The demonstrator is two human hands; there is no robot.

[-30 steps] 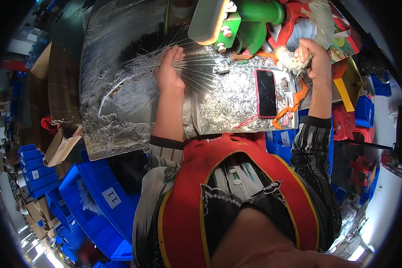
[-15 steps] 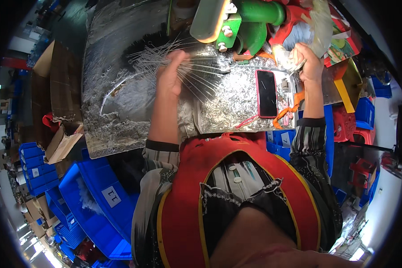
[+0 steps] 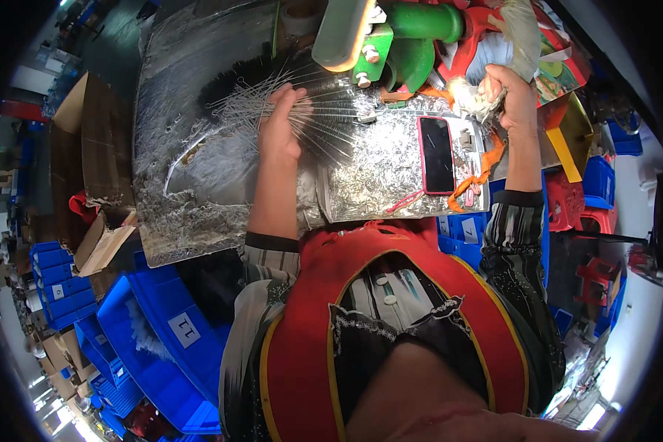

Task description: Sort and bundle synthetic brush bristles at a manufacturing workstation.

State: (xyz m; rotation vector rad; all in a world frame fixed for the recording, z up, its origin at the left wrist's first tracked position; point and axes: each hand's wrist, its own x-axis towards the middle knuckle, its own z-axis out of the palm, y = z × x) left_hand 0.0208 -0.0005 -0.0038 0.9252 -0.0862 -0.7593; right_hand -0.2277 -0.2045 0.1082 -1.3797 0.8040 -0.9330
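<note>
My left hand [image 3: 278, 136] is closed around a fanned bundle of thin wire brushes [image 3: 247, 107] above the foil-covered worktop [image 3: 376, 166]. Their bare looped ends spread to the left, and the twisted, dark-bristled ends point right. Farther right, my right hand [image 3: 514, 99] grips a crumpled whitish bundle [image 3: 476, 100], whose material I cannot make out. A phone [image 3: 438, 155] in a pink-red case lies between my hands, nearer to me. Behind the brushes on the worktop is a patch of black bristles [image 3: 232, 79].
A green machine part [image 3: 376, 53] with bolts and a pale lamp-like bar [image 3: 341, 33] overhang the far middle. Orange cloth strips [image 3: 486, 177] lie near the phone. An open cardboard box [image 3: 88, 140] stands left; a blue bin [image 3: 169, 324] sits below it. A yellow-edged box [image 3: 567, 140] is right.
The whitish bundle and my right hand have shifted slightly. My left hand still holds the brushes; their dark bristles now show more plainly. The whole view has moved a little.
</note>
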